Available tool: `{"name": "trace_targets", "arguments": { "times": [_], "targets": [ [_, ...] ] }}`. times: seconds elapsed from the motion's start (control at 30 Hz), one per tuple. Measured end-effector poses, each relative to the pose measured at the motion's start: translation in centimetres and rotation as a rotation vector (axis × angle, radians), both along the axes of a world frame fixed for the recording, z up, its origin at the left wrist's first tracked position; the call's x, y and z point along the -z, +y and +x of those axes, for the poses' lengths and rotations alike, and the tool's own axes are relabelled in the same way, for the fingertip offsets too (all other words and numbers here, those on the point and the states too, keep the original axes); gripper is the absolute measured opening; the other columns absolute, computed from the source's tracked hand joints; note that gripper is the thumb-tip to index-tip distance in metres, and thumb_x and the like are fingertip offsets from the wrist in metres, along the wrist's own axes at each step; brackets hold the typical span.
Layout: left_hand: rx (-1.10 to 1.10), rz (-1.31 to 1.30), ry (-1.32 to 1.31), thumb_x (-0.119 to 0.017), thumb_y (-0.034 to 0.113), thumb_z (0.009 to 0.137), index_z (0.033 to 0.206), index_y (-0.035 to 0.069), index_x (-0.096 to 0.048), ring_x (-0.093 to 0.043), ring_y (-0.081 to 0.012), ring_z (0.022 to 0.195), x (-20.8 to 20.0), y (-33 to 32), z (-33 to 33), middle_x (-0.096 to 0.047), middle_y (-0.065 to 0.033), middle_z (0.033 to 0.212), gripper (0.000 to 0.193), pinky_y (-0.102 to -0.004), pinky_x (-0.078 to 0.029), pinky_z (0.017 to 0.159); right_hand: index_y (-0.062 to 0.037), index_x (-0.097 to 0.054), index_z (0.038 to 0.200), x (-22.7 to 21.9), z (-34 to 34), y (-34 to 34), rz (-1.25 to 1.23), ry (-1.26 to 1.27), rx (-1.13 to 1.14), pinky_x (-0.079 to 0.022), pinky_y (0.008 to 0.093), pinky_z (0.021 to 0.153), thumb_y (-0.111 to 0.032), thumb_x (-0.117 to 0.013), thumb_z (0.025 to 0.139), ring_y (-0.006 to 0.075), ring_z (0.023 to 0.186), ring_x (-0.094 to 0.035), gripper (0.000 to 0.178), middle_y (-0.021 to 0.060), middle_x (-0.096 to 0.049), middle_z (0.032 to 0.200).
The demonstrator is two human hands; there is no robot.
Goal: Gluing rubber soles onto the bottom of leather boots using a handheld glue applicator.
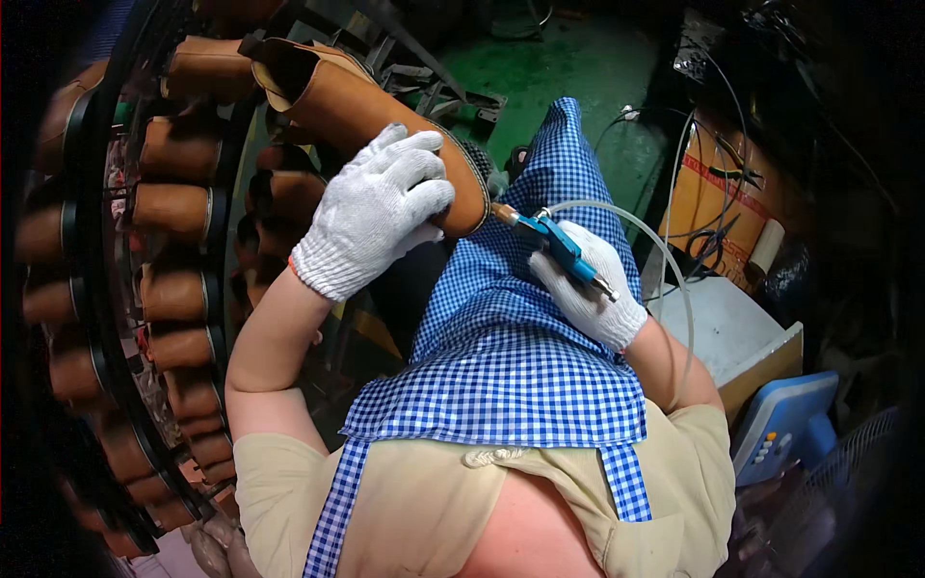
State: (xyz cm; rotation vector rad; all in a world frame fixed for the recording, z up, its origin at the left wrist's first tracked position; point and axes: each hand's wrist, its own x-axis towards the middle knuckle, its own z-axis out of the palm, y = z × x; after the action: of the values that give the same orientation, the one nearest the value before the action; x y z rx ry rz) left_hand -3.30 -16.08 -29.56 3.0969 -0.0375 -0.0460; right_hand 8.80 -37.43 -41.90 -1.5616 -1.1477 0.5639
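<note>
A tan leather boot (352, 108) lies slanted across the upper middle, its open shaft toward the upper left. My left hand (381, 207), in a white knit glove, is closed on the boot near its lower end. In my gloved right hand (590, 289) is a blue air gun (568, 252) with a brass-coloured nozzle (503, 213). The nozzle tip sits right beside the boot's stitched edge; whether they touch I cannot tell. A translucent hose (665, 249) runs from the gun over my right forearm. My right fingertips are partly hidden behind the gun.
On the left, a dark curved rack (92, 231) holds several brown boots (173, 211). At right are a cardboard box (718, 193) with pliers (734, 166) on it, a pale-topped box (718, 318) and a blue control panel (785, 419). A blue checked apron (511, 356) covers my lap.
</note>
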Motion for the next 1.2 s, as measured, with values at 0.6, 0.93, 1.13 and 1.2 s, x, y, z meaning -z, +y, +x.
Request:
{"name": "trace_targets", "arguments": {
  "times": [0.6, 0.93, 1.13, 1.2],
  "targets": [
    [-0.004, 0.215, 0.099, -0.077, 0.048, 0.072, 0.126, 0.013, -0.061, -0.051, -0.0318, 0.127, -0.6, 0.2, 2.7, -0.056, -0.0104, 0.131, 0.066, -0.0485, -0.033, 0.115, -0.0016, -0.059, 0.087, 1.7, 0.4, 0.4, 0.041, 0.119, 0.299, -0.047, 0.0378, 0.060, -0.009, -0.067, 0.088, 0.0308, 0.068, -0.059, 0.010, 0.0133, -0.056, 0.076],
    [-0.286, 0.155, -0.508, -0.064, -0.001, 0.078, 0.145, 0.003, -0.038, -0.048, -0.0356, 0.132, -4.7, 6.5, -2.4, -0.048, -0.0173, 0.143, 0.073, -0.0424, -0.039, 0.111, -0.0022, -0.060, 0.085, 2.2, 0.7, 0.6, 0.103, -0.212, 0.230, -0.049, 0.0407, 0.061, -0.002, -0.069, 0.081, 0.0356, 0.071, -0.059, 0.010, 0.0160, -0.057, 0.079],
    [-0.101, -0.029, 0.057, -0.058, 0.018, 0.092, 0.130, 0.006, -0.059, -0.047, -0.0314, 0.133, -1.9, 10.7, 0.9, -0.055, -0.0164, 0.137, 0.040, -0.0395, -0.034, 0.114, -0.0008, -0.062, 0.093, 3.8, 0.6, 2.2, 0.090, 0.065, 0.347, -0.052, 0.0369, 0.074, -0.001, -0.066, 0.085, 0.0336, 0.079, -0.063, 0.008, 0.0156, -0.061, 0.085],
    [-0.160, -0.007, 0.030, -0.055, 0.020, 0.094, 0.130, 0.008, -0.060, -0.047, -0.0333, 0.133, -0.1, 10.4, 0.5, -0.055, -0.0174, 0.136, 0.038, -0.0407, -0.034, 0.114, -0.0008, -0.062, 0.099, 3.6, 1.1, 2.8, 0.134, 0.022, 0.390, -0.051, 0.0361, 0.082, -0.005, -0.061, 0.091, 0.0306, 0.085, -0.064, 0.009, 0.0161, -0.062, 0.092]
  ]
}}
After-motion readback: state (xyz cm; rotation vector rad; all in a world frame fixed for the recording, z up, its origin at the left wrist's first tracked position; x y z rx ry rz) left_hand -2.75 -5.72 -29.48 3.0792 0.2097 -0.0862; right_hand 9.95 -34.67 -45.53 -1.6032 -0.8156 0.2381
